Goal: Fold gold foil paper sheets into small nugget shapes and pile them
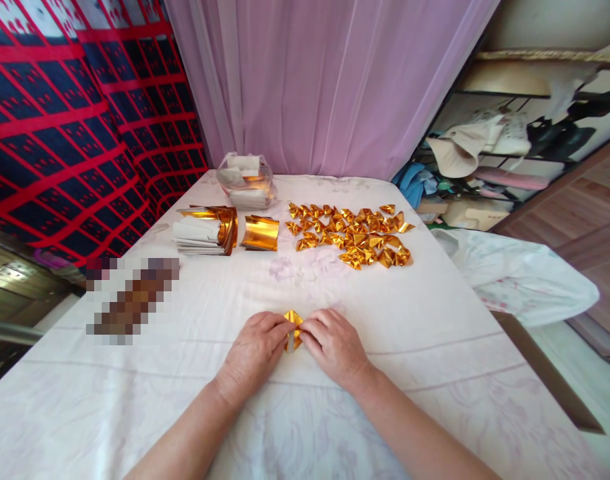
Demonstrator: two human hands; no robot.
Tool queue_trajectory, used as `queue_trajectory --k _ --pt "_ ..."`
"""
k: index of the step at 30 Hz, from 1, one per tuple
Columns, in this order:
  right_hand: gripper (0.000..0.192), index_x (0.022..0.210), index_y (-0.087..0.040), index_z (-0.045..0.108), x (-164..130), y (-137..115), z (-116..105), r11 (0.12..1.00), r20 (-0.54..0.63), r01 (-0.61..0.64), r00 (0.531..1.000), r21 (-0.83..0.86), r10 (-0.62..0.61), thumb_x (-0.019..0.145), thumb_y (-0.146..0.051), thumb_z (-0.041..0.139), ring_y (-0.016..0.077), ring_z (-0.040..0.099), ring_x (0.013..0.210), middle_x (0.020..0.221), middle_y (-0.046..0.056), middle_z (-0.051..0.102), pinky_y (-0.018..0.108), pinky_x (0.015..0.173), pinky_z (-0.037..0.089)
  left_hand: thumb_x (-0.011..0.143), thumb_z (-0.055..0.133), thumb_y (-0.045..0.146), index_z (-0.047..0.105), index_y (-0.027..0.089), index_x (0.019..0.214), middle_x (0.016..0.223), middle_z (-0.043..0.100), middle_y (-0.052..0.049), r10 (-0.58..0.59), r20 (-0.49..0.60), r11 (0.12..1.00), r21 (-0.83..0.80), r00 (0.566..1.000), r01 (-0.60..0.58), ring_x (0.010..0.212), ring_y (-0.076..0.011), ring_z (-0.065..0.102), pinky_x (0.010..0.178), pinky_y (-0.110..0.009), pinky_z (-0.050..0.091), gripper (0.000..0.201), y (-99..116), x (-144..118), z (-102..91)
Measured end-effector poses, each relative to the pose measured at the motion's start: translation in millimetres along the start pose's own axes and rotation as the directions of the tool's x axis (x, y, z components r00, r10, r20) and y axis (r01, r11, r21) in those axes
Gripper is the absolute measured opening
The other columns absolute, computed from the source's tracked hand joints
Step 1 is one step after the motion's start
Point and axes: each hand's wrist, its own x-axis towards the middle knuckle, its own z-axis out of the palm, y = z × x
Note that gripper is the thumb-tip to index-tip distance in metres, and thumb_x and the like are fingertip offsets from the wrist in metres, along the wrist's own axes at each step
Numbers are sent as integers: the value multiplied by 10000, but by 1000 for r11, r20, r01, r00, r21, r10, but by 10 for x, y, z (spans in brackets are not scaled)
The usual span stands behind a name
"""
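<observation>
White cloth covers the tabletop (435,347), with a red-and-navy patterned fabric (59,120) hanging at far left and a pale violet curtain (329,80) behind. Reading left to right, we note a pixelated brown patch near the left edge, then a stack of white-backed gold sheets (205,230), a curled gold foil sheet (259,233) just beside it, and a clear bag (247,181) of more paper behind both. Right of centre lies a spread of finished folded gold pieces (352,235), well apart from where we work. At the near middle, our left hand (252,353) and right hand (335,347) meet, fingertips closed in a pinch on one small gold foil piece (293,325) that sits on the cloth between them; both hands lie knuckles up, fingers curled inward. Off the right edge we see a white plastic bag (525,280) and cluttered shelving (509,153). Judgement: a fold is in hand, mid-shape, since the piece already shows a pointed top but looks less compact than the finished ones. The next move likely calls for firm, even creasing with the fingertips while the foil is kept from springing open.
</observation>
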Motion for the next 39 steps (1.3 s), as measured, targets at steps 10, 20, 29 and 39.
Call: queue_trajectory --k 10,20,29,39 --pt "46 836 -220 669 13 -5 23 998 1 -70 998 10 70 849 -176 669 179 576 808 831 19 641 302 753 442 912 537 190 667 187 1067 1057 679 -70 4 18 1000 13 1000 -4 980 -210 612 916 -402 525 203 82 19 -14" --pt "47 861 -230 678 48 78 -7 992 97 -116 989 41 112 843 -187 685 163 611 819 833 5 667 273 744 449 935 531 239 698 226 1036 1031 691 -55 22 -7 1000 -21 1000 -23 952 -195 634 878 -387 544 195 81 17 16" --pt "153 892 -227 681 13 148 -24 994 74 -52 996 98 45 863 -103 596 159 597 813 843 15 643 272 738 453 874 628 253 684 207 1060 1093 686 -64 28 67 1000 -14 997 -27 1007 -227 620 911 -424 515 200 93 1 -70" --pt "134 894 -206 663 -7 75 -28 998 26 5 1000 65 -7 850 -108 581 168 574 809 851 30 631 286 738 459 847 651 240 684 237 1037 1070 693 -51 7 55 999 35 998 -9 978 -234 636 970 -508 458 193 102 12 -41"
